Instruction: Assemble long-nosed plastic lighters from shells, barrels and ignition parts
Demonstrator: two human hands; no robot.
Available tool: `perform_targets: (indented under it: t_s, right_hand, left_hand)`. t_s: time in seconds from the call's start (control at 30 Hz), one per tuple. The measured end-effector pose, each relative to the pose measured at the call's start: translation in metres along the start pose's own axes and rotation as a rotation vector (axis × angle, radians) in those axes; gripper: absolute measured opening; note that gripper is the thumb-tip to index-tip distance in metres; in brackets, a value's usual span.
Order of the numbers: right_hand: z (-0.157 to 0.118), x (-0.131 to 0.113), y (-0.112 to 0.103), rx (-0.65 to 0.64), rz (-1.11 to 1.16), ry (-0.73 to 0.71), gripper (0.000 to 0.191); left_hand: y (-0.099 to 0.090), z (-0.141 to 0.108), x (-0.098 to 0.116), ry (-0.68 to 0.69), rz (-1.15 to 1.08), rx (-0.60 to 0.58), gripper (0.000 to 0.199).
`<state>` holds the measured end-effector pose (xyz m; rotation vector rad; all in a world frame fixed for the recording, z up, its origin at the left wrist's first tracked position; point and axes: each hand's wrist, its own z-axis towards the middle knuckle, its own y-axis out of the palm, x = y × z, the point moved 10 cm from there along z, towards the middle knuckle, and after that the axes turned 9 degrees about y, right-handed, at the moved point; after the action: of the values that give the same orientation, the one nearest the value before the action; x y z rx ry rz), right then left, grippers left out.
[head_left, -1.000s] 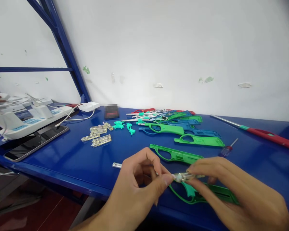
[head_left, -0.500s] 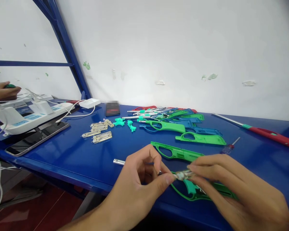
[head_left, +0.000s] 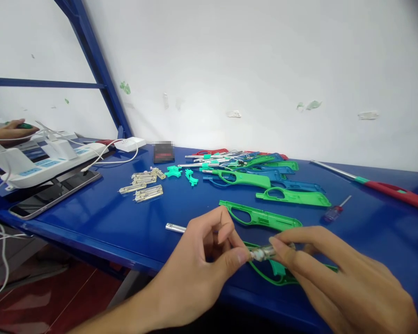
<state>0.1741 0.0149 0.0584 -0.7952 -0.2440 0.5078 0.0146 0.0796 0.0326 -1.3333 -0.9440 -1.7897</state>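
In front of me, my right hand [head_left: 320,264] pinches a small clear lighter fuel tank [head_left: 264,253] between thumb and fingers. My left hand [head_left: 209,264] is closed, its thumb and index finger meeting at the tank's whitish valve end; any small part between those fingertips is hidden. A silver metal tube [head_left: 175,227] sticks out to the left from behind my left hand. Below the tank lies a green lighter shell half [head_left: 264,276] with a teal trigger [head_left: 277,268] in it, partly covered by my hands. Just beyond is another green shell half [head_left: 264,218].
Several clear tanks [head_left: 148,193] and teal triggers [head_left: 173,171] lie at the left. Farther back are piled shells and tubes. To the right are a screwdriver [head_left: 334,212] and a red lighter [head_left: 397,194]. A phone [head_left: 55,195], a power strip [head_left: 68,160] and another person's hand [head_left: 12,132] are far left.
The view has shifted slightly. My right fingers have changed their grip on the tank, which shows more of its clear body now. My left hand keeps its pinch at the valve end.
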Motion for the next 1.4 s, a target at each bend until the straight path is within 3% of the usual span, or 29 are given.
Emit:
perform_targets:
  t_s: [0.43,0.67,0.77,1.07,1.23,1.33,1.4]
  right_hand:
    - [0.009,-0.014,0.002,-0.035,0.047,-0.105,0.032]
    - [0.014,-0.011,-0.008,-0.033,0.192,0.019,0.038]
    - [0.012,-0.014,-0.009,-0.018,0.213,-0.002,0.037]
    - [0.013,-0.014,-0.006,-0.036,0.175,-0.048,0.032]
    - [-0.002,0.023,-0.019,0.047,0.19,0.19,0.009]
    - [-0.023,0.063,-0.04,0.117,0.106,0.396,0.016]
    - [-0.037,0.084,-0.045,0.041,0.048,0.456,0.023]
  left_hand:
    - [-0.003,0.0,-0.007,-0.056,0.123,-0.088,0.065]
    - [-0.003,0.002,-0.005,-0.073,0.112,-0.092,0.054]
    - [-0.002,0.003,-0.005,-0.082,0.108,-0.1,0.049]
    - [-0.002,0.005,-0.005,-0.052,0.061,-0.072,0.067]
    - [0.002,0.0,-0.006,-0.049,-0.074,-0.066,0.06]
    - [-0.007,-0.003,-0.004,0.01,0.127,0.018,0.043]
    - [-0.009,-0.002,0.009,0.131,0.39,0.05,0.028]
